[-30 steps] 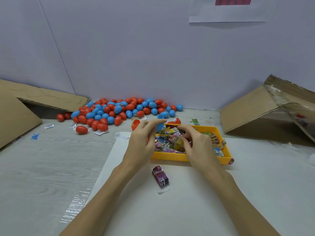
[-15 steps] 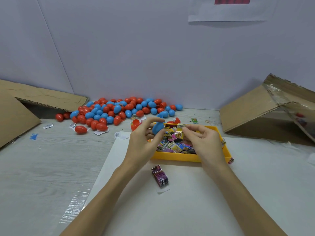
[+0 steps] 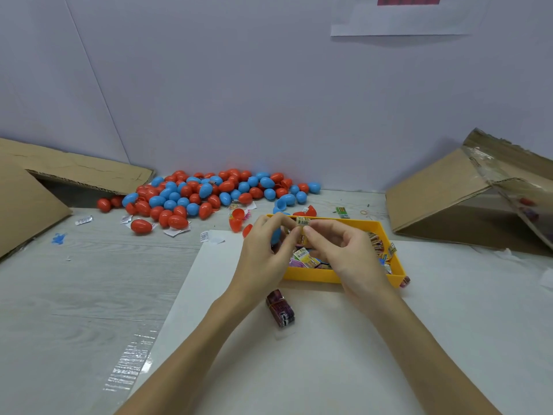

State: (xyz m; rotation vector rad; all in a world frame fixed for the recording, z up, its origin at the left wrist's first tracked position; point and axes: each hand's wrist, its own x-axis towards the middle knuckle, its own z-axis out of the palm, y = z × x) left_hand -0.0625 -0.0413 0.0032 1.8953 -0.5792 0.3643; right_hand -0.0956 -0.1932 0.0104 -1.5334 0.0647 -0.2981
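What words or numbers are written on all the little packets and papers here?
No text here is readable.
Small yellow paper packet pinched by the right hand: print too blurred.
Blue plastic egg half in the left hand: no print seen.
Purple packet on the white sheet: blurred.
Packets in the yellow plastic tray: too small.
Green label on the grey table: too small.

Head-worn wide view, facing forward-down, close above table (image 3: 77,295)

The tray (image 3: 386,232) sits on a sheet (image 3: 329,369) on the counter (image 3: 74,295), with packets (image 3: 305,256) inside. A bundle (image 3: 281,308) lies just before it. Eggs (image 3: 209,193) are piled behind it to the left, and cardboard boxes stand far left (image 3: 27,199) and far right (image 3: 440,199).
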